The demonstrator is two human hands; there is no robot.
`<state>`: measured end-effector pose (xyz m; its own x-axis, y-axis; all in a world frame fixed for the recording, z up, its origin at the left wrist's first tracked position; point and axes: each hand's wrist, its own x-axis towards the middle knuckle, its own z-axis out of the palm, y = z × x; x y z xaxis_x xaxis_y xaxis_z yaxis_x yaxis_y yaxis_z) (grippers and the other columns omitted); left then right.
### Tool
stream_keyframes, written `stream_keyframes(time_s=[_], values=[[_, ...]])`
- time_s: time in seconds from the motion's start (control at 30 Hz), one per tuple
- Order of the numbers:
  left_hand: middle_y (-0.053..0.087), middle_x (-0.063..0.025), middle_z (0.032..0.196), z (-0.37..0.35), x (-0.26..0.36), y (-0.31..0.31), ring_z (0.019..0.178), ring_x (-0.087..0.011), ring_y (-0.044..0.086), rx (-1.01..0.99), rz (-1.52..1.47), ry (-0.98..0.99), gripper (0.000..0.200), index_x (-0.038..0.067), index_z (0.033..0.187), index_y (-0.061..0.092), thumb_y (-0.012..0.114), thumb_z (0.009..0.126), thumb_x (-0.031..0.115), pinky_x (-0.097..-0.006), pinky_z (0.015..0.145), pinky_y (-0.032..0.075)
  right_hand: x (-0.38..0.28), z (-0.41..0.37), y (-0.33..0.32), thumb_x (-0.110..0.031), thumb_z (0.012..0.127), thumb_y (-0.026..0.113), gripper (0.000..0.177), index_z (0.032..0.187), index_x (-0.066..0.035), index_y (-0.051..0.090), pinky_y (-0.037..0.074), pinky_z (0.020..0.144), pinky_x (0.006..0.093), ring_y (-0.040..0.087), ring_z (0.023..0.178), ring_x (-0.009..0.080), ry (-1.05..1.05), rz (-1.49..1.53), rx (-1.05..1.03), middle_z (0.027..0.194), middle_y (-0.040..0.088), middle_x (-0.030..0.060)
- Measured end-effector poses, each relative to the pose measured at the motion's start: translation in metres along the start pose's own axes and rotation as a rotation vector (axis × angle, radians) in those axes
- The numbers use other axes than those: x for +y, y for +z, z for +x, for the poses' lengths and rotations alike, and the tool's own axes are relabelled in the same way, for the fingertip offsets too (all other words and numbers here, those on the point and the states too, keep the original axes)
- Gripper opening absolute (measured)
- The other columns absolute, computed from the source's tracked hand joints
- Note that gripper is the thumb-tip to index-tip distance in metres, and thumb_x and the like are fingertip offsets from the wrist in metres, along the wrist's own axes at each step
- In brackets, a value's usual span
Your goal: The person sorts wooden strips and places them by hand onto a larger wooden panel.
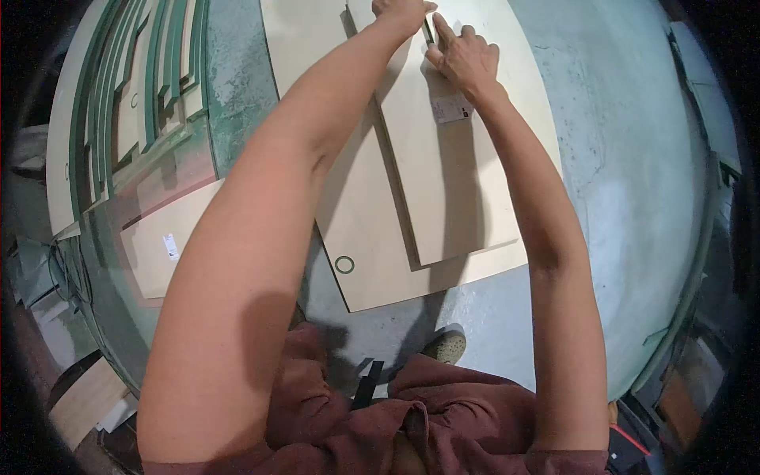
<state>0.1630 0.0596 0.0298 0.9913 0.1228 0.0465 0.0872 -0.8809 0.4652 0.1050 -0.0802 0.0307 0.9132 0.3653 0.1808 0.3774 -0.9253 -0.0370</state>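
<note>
A smaller pale board lies on top of a larger pale panel. My right hand rests over the far part of the smaller board, its index finger stretched forward and the thumb apart. Just ahead of it, my left hand is partly cut off by the top edge of the view, so most of its fingers are hidden. Between the two hands shows a narrow dark strip, too small to identify. A white printed label sits on the board below my right wrist.
Green-edged panels are stacked at the left. Below them lies another pale board with a white label. A dark green ring marks the larger panel's near corner. My shoe stands on the grey floor close to that panel.
</note>
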Motion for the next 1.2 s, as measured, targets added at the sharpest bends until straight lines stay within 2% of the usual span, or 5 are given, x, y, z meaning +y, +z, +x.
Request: stream_keyframes(time_s=[0.1,0.27,0.63,0.77,1.2], values=[[0.062,-0.0182,0.104,-0.009,0.013,-0.012,0.098,-0.0319,0.06,-0.09,-0.012,-0.084,0.044,0.001,0.102,0.063,0.058,0.083,0.041,-0.0426,0.083,0.047,0.0,-0.005,-0.002,-0.04,0.076,0.057,0.059,0.131,-0.026,0.041,0.04,0.074,0.0482,0.059,0.086,0.0293,0.0,-0.003,0.039,0.097,0.057,0.0146],[0.062,-0.0169,0.088,-0.093,0.017,-0.019,0.087,-0.0351,0.059,-0.137,0.055,0.296,0.036,0.004,0.087,0.058,0.054,0.084,0.039,-0.0469,0.074,0.046,-0.011,-0.102,-0.032,-0.033,0.077,0.059,0.059,0.132,-0.027,0.038,0.04,0.071,0.0473,0.059,0.08,0.0321,-0.012,0.056,-0.012,0.089,0.056,0.0174],[0.045,-0.0181,0.112,-0.301,0.04,-0.03,0.112,-0.0332,0.041,-0.316,0.126,0.884,0.053,0.001,0.108,0.049,0.067,0.071,0.036,-0.0485,0.089,0.035,0.008,-0.313,-0.115,-0.027,0.066,0.071,0.078,0.135,-0.024,0.036,0.034,0.062,0.0381,0.052,0.064,0.0234,-0.091,0.123,-0.349,0.078,0.048,0.0099],[0.037,-0.0221,0.131,-0.286,0.035,-0.022,0.128,-0.0338,0.03,-0.301,0.155,0.863,0.07,-0.005,0.125,0.041,0.059,0.078,0.043,-0.051,0.102,0.026,0.015,-0.277,-0.096,-0.026,0.068,0.07,0.074,0.134,-0.023,0.038,0.035,0.059,0.0384,0.052,0.064,0.0233,-0.061,0.086,-0.242,0.077,0.047,0.0094],[0.045,-0.0132,0.129,-0.059,0.027,0.007,0.125,-0.0303,0.037,0.048,0.41,0.773,0.055,0.003,0.116,0.047,0.044,0.088,0.049,-0.0556,0.1,0.025,0.048,-0.051,-0.019,-0.039,0.079,0.057,0.054,0.13,-0.033,0.04,0.042,0.064,0.0464,0.061,0.075,0.0297,0.063,-0.048,-0.067,0.089,0.056,0.0148]])
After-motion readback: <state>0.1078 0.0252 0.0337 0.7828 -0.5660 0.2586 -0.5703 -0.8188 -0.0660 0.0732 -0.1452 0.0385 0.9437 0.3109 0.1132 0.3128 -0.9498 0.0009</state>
